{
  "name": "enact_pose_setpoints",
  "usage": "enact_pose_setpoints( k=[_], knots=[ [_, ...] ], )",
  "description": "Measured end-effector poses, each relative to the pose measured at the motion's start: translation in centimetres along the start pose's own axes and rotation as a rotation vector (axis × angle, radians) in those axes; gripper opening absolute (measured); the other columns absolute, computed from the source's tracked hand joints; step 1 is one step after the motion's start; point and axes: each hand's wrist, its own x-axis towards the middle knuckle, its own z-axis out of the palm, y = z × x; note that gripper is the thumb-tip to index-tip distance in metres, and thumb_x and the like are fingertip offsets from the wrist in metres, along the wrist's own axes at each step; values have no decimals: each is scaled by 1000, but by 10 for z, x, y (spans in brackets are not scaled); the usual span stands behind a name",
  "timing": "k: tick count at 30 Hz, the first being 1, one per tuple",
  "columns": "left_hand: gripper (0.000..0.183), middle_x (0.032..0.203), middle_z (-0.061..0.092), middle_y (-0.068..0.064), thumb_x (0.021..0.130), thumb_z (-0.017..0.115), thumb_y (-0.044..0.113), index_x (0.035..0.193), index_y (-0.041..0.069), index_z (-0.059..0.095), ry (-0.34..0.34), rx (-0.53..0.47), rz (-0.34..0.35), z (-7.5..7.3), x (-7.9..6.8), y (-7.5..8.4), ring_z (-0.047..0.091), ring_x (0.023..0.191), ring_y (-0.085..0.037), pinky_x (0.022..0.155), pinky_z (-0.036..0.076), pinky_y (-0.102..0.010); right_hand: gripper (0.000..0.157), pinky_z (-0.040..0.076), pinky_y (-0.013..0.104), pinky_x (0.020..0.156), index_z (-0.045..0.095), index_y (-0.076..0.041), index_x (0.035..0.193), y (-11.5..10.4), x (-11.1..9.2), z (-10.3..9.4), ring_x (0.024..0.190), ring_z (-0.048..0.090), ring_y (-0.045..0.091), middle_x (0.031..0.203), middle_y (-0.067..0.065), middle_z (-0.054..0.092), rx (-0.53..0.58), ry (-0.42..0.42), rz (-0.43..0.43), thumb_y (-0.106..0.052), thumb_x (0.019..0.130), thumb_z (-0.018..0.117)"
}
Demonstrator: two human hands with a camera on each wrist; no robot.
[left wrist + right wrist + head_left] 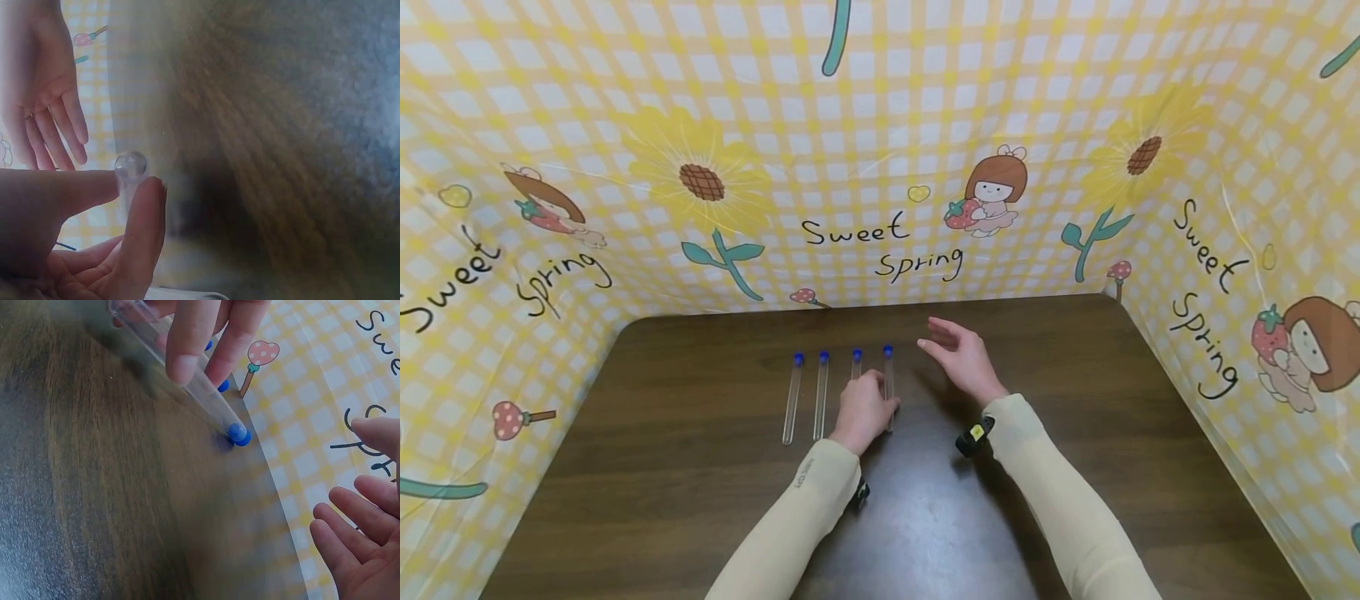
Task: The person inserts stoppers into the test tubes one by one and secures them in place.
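Observation:
My left hand [862, 410] pinches a clear glass test tube [890, 371] with a blue cap, the rightmost of a row on the table. In the left wrist view, the tube's rounded end [131, 164] sits between thumb and finger. Its blue cap [238, 433] points toward the back wall in the right wrist view, close to the tabletop. Partly behind my left hand lies another capped tube [857, 363]. Two more tubes [792, 404] lie left of it, caps away from me. To the right, my right hand [964, 360] hovers with fingers extended, holding nothing.
The dark wooden table [700, 508] is shiny and reflects light. A yellow checked cloth [850, 150] with printed flowers and lettering stands behind it and along both sides. A black wrist device [974, 437] is strapped on the right sleeve.

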Motion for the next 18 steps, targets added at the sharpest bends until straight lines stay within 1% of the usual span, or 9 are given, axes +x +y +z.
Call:
enact_pose_setpoints(
  k=[9, 18],
  knots=[
    [50, 101, 71, -23, 83, 86, 20, 121, -5, 65, -16, 83, 15, 2, 5, -2, 69, 92, -40, 80, 56, -48, 55, 47, 46, 102, 60, -12, 141, 2, 0, -1, 121, 61, 25, 136, 8, 63, -12, 10, -16, -38, 95, 74],
    [60, 104, 70, -25, 80, 89, 22, 125, -6, 62, -24, 86, -10, 2, 5, 2, 68, 96, -43, 81, 56, -49, 54, 47, 46, 101, 61, -12, 140, 3, 0, -3, 120, 62, 26, 135, 9, 63, -10, 15, -15, -37, 95, 74]
  ],
)
